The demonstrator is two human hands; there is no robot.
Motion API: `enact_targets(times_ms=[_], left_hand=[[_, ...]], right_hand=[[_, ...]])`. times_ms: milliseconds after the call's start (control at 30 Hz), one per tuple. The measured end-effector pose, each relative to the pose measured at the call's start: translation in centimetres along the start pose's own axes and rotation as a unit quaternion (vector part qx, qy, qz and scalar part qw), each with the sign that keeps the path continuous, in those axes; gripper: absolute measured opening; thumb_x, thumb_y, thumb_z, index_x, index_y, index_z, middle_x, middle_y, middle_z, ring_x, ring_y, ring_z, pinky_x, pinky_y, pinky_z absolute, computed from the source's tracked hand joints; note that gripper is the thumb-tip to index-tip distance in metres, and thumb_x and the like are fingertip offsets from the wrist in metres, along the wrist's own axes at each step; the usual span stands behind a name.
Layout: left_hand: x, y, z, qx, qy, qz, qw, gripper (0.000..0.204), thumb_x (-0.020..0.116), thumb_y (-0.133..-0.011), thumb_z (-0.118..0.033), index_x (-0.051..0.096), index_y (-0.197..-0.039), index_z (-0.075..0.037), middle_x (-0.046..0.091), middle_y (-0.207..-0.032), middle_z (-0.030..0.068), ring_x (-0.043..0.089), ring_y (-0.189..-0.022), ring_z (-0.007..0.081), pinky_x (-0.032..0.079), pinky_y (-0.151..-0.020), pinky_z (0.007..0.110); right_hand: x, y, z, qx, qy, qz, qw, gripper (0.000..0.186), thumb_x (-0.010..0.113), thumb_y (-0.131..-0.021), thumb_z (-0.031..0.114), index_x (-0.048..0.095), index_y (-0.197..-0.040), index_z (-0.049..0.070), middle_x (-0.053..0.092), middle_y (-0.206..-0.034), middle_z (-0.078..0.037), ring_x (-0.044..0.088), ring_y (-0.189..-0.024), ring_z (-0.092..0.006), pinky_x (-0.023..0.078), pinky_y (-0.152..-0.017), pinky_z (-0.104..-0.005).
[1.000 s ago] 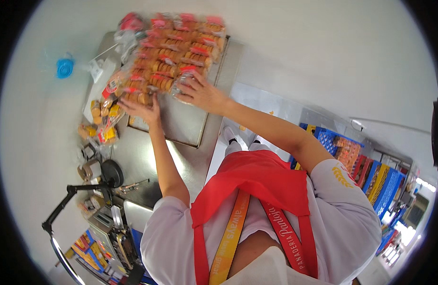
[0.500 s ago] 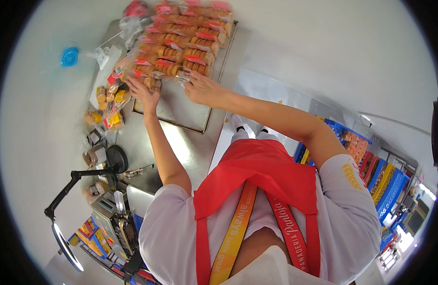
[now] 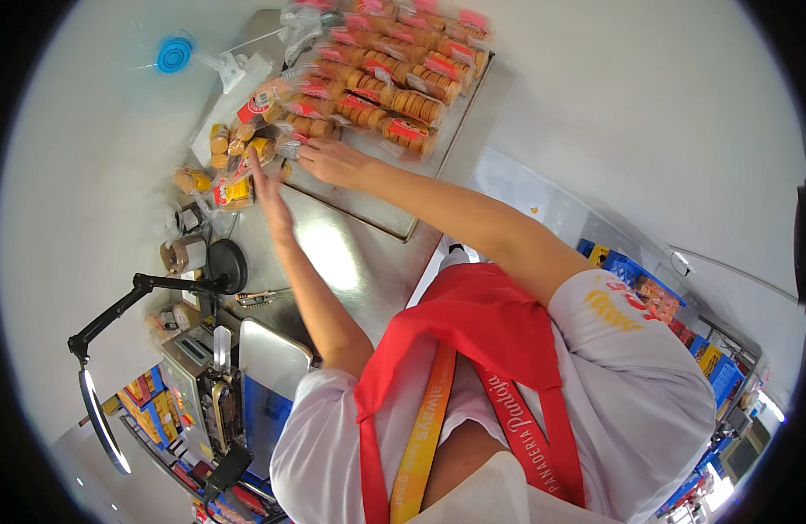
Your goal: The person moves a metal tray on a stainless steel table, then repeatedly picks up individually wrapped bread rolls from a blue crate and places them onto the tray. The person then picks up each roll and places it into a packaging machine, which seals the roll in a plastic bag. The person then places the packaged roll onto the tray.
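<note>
One open hand (image 3: 271,194) (left), right hand (image 3: 335,164) pinching wrapper (image 3: 289,146)

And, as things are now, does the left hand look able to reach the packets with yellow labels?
Probably yes: the left hand is right beside the packets with yellow labels, and nothing seems to stand between them.

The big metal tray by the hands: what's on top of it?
The metal tray holds rows of clear biscuit packs with red labels. Its near end shows some bare metal; the surface under the packs is covered and can't be seen.
</note>
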State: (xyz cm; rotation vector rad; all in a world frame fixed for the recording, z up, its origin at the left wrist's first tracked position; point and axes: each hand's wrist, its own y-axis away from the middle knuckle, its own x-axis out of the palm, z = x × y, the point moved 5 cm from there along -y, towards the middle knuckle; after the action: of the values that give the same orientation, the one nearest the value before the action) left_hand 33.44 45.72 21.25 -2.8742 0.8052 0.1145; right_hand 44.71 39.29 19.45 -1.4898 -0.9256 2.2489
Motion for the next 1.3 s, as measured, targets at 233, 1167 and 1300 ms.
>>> enact_targets(times_ms=[233,1167,1300], left_hand=[[5.4,2.2,4.0,0.116,-0.259,-0.076,0.956,0.094,0.065,-0.072,-0.006,0.008,-0.147,-0.008,-0.010,-0.151,0.0211,-0.001,-0.139,0.0394,0.003,-0.113,0.044],[-1.3,-2.0,6.2,-0.069,0.071,-0.013,0.995,0.032,0.066,-0.079,0.004,0.050,-0.104,-0.008,0.048,-0.099,0.0010,0.056,-0.082,0.0115,0.048,-0.070,0.022],[-6.2,-1.5,6.5,-0.139,0.096,-0.058,0.984,0.037,0.057,-0.090,-0.021,0.049,-0.122,-0.005,0.049,-0.124,0.0083,0.055,-0.100,0.0198,0.044,-0.088,0.033]], right_hand=[[-12.1,6.8,-1.3,0.207,0.305,0.093,0.925,0.027,0.055,-0.076,0.014,0.056,-0.102,0.006,0.054,-0.105,-0.009,0.051,-0.100,-0.0261,0.041,-0.084,-0.0396],[-5.0,-2.0,7.0,-0.071,-0.046,0.117,0.990,0.013,0.055,-0.077,0.011,0.056,-0.088,0.003,0.060,-0.086,-0.011,0.066,-0.071,-0.0256,0.053,-0.055,-0.0375],[-0.3,-3.6,5.4,-0.043,-0.036,0.123,0.991,0.013,0.055,-0.077,0.012,0.055,-0.086,0.003,0.059,-0.087,-0.011,0.064,-0.077,-0.0268,0.054,-0.057,-0.0374]])
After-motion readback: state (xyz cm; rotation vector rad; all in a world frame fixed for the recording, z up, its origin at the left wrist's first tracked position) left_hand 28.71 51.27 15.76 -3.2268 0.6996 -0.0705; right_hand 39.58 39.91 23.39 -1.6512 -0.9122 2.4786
